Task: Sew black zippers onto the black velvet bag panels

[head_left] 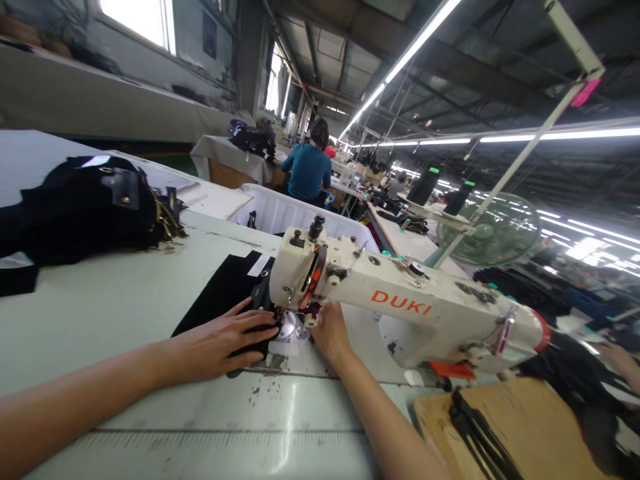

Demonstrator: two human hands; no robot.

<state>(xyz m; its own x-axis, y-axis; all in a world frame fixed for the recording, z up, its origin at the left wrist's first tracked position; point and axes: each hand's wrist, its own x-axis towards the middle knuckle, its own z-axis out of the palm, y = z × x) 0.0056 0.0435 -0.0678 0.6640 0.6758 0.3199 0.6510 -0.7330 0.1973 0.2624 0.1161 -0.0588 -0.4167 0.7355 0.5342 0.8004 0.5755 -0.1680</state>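
A white DUKI sewing machine (400,300) stands on a pale table, its head over a lit metal needle plate (289,325). Black fabric (213,293) with a small white label (258,265) lies left of the needle area. My left hand (225,341) rests flat on this fabric, fingers stretched toward the needle plate. To the right of the needle, my right hand (331,333) reaches in under the machine arm. Its fingers are mostly hidden behind the machine head, so whether they hold anything does not show.
A heap of black pieces (95,207) with metal parts lies at the left of the table. Behind the machine is a white bin (300,208). Black zipper strips (483,433) lie on a brown board (540,420). A person (307,170) sits further ahead.
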